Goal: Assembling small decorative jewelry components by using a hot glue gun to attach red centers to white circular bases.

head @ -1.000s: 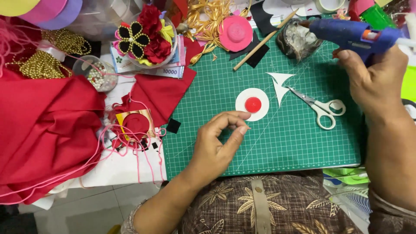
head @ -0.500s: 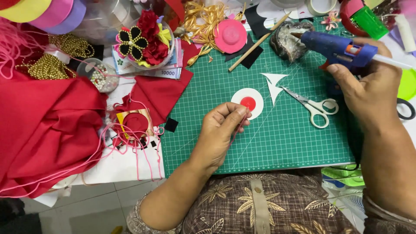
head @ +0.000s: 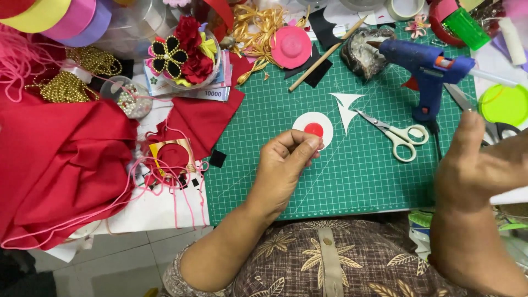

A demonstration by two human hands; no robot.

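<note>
A large heap of crumpled red fabric (head: 55, 165) is filling the left side of the table, with thin pink cord (head: 165, 192) trailing over its edge. A green gridded cutting mat (head: 357, 176) is lying in the middle. The right hand (head: 484, 170) is hovering above the mat's right edge, open with fingers loosely spread and holding nothing. The left hand (head: 286, 162) is resting on the mat, curled closed, its fingertips pinched together and touching the lower left rim of a white paper disc with a red round centre (head: 313, 129); whether anything is being held in the pinch cannot be told. A blue hot glue gun (head: 423, 69) is standing upright near the mat's upper right corner. Cream-handled scissors (head: 399, 135) are lying just right of the disc, between it and the glue gun.
</note>
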